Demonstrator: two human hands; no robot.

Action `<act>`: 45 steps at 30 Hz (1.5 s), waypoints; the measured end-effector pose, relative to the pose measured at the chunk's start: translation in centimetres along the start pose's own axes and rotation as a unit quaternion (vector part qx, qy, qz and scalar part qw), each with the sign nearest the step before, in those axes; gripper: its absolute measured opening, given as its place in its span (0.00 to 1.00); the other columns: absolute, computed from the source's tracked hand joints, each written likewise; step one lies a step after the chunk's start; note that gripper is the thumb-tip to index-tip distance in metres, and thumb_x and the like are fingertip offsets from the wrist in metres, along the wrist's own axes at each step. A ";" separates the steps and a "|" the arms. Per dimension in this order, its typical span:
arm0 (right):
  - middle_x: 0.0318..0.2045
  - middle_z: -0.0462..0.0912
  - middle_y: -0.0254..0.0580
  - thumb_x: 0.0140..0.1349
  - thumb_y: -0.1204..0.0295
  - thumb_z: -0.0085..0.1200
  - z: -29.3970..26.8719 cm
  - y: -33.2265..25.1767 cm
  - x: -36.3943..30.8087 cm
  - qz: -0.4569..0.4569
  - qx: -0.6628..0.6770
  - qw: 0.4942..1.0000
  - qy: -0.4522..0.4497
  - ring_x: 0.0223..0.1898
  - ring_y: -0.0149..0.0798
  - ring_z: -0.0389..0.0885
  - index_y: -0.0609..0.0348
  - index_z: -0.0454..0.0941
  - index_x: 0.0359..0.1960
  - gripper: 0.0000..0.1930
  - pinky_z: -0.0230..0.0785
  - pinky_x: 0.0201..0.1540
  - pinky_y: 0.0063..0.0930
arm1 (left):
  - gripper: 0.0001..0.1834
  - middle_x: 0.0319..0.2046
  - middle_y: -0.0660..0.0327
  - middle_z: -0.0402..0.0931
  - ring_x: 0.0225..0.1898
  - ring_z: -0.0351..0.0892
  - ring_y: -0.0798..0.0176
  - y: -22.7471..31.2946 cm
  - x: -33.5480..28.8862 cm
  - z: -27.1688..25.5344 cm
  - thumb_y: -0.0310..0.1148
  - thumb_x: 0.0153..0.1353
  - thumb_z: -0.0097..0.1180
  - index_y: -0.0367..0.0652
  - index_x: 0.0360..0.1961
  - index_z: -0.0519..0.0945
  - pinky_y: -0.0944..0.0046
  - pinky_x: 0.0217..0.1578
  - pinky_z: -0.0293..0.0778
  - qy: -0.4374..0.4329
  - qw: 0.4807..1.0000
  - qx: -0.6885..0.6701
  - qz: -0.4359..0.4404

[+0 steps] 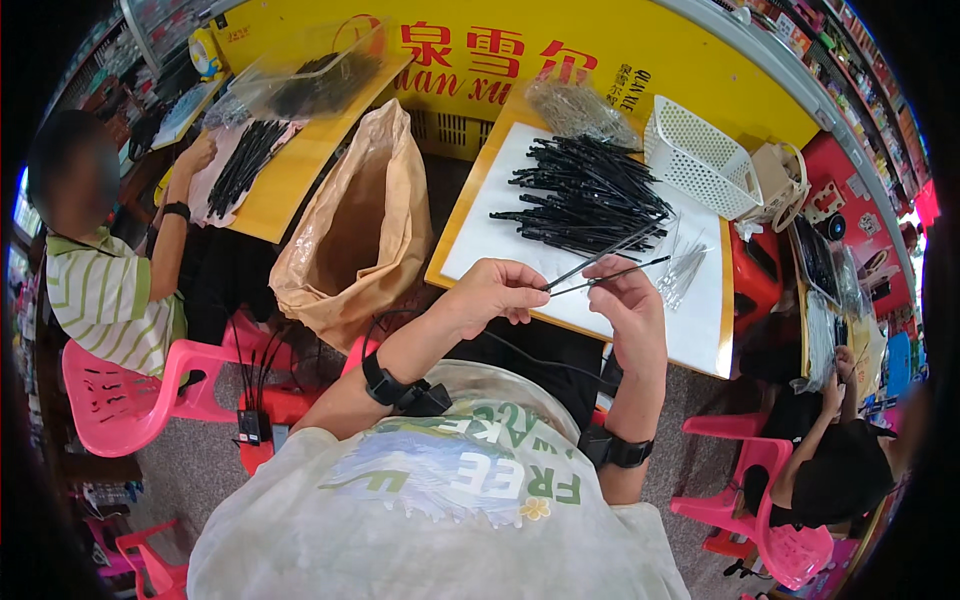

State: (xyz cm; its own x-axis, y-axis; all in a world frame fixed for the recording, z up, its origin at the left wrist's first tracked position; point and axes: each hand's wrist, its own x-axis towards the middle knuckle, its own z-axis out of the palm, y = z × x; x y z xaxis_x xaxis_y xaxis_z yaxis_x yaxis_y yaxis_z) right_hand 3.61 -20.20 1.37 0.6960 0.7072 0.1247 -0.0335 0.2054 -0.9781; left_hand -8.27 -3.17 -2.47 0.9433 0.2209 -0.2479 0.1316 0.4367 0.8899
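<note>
My left hand (pixel 497 293) pinches the near ends of two thin black strips (pixel 572 287) between thumb and fingers. Those strips spread apart in a narrow V toward the right. At their middle, my right hand (pixel 627 300) has thumb and fingertips closed on the lower strip, whose far end sticks out beyond the fingers. Just past my hands lies a large heap of similar black strips (pixel 580 195) on a white board (pixel 500 250). Several thin clear pieces (pixel 684 270) are scattered beside the heap, near my right hand.
A white perforated basket (pixel 700 165) and clear plastic packets (pixel 583 112) stand behind the heap. Left of my table is an open brown sack (pixel 350 240). People sit at tables on both sides, on pink chairs (pixel 130 395). A cable (pixel 545 355) runs below my hands.
</note>
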 end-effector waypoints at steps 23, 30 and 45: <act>0.28 0.80 0.45 0.59 0.76 0.52 1.4 1.5 0.3 0.022 0.055 0.993 0.106 0.28 0.34 0.82 0.70 0.76 0.34 0.07 0.78 0.33 0.23 | 0.10 0.25 0.69 0.70 0.21 0.63 0.77 0.0 1.7 1.6 0.34 0.59 0.59 0.40 0.36 0.76 0.78 0.20 0.58 -0.003 0.996 -0.075 -0.037; 0.29 0.80 0.46 0.60 0.77 0.51 1.5 1.5 0.3 0.023 0.030 0.995 0.095 0.28 0.34 0.82 0.72 0.75 0.34 0.07 0.78 0.34 0.24 | 0.10 0.23 0.69 0.69 0.18 0.59 0.78 0.1 1.9 1.2 0.36 0.57 0.60 0.43 0.32 0.74 0.77 0.18 0.53 -0.019 0.998 -0.043 -0.043; 0.31 0.80 0.47 0.61 0.78 0.51 1.7 1.9 0.5 0.006 0.036 0.995 0.094 0.29 0.34 0.82 0.72 0.75 0.37 0.07 0.79 0.35 0.22 | 0.07 0.23 0.70 0.68 0.19 0.61 0.78 0.4 1.9 1.4 0.32 0.58 0.60 0.43 0.29 0.74 0.78 0.19 0.55 -0.032 0.995 -0.091 0.002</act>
State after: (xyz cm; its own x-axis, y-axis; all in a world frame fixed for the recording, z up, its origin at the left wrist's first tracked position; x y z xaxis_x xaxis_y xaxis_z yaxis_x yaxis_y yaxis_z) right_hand 2.70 -18.35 -0.15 0.8174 0.5714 0.0735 -0.0890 0.2513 -0.9638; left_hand -5.95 -3.80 -2.00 0.9621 0.1692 -0.2140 0.0757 0.5881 0.8053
